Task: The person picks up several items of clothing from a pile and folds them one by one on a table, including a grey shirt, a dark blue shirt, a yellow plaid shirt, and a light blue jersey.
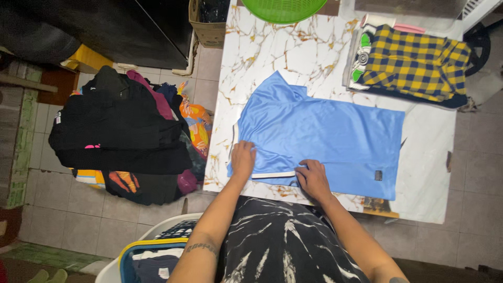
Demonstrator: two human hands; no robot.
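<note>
A smooth light-blue sports shirt (325, 141) is shown mid-fold on the white marble-patterned table (272, 47), pressed flat by the spread left hand (243, 159) and right hand (313, 178); squaring the near edge is judged the next requirement.

My left hand (243, 157) and right hand (313, 179) press flat on a light blue shirt (325, 139) spread across the marble worktop (272, 52). At two o'clock lies a folded yellow-and-navy plaid shirt (414, 63); at twelve, a green basket (283, 8). Dark clothes (120, 131) are heaped on the floor at nine o'clock.
</note>
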